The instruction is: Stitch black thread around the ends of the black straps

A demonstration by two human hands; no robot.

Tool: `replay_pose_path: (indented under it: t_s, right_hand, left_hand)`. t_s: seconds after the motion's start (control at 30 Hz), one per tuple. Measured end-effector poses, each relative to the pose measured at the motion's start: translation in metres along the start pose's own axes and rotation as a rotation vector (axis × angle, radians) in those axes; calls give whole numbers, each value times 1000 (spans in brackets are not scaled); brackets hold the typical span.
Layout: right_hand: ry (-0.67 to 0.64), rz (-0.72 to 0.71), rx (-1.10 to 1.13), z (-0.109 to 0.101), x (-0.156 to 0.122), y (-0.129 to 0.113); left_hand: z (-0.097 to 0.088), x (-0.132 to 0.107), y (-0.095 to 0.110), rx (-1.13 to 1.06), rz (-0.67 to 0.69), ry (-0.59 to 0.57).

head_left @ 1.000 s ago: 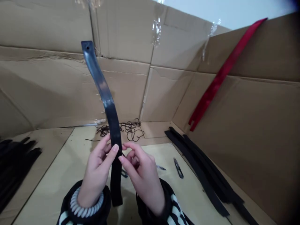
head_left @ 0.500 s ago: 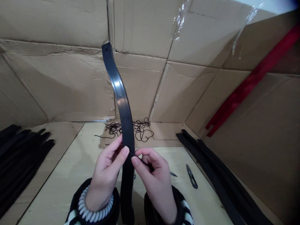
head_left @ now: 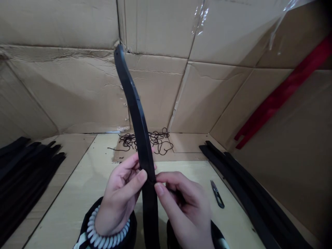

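A long, glossy black curved strip (head_left: 140,128) with a small hole near its top stands almost upright in front of me. My left hand (head_left: 123,195) is closed around its middle, thumb on the front face and fingers behind. At the strip's right edge, level with that thumb, my right hand (head_left: 183,204) pinches a thin black cord, mostly hidden by the fingers. A narrow line crosses the strip between the two thumbs.
Tangled dark cords (head_left: 158,138) lie on cardboard beyond my hands. Thread snips (head_left: 217,194) rest to the right. Black strips lie in a left pile (head_left: 28,173) and a right pile (head_left: 241,183). A red strip (head_left: 282,93) leans on the cardboard wall (head_left: 223,93).
The black strip has turned, showing more of its right edge, and its lower part has shifted right. Both hands moved slightly right and down, keeping their hold. A blade tip beside my right hand is now hidden.
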State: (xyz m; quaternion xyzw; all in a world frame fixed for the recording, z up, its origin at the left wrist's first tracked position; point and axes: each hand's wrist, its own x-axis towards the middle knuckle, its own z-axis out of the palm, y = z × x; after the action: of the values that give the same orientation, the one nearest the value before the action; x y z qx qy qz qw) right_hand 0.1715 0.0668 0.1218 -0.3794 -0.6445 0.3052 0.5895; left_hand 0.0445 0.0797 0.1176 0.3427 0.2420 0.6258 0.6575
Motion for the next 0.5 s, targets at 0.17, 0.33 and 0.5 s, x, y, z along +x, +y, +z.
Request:
replay_pose_path:
  t_s: [0.17, 0.33, 0.5]
  right_hand:
    - [-165, 128, 344, -11, 18, 26]
    - [-316, 355, 727, 1, 24, 62]
    - [-337, 473, 876, 26, 18, 73]
  left_hand:
    - [-1, 1, 1, 3, 5, 73]
    - [-3, 1, -1, -4, 71, 91]
    - [-3, 1, -1, 57, 201, 191]
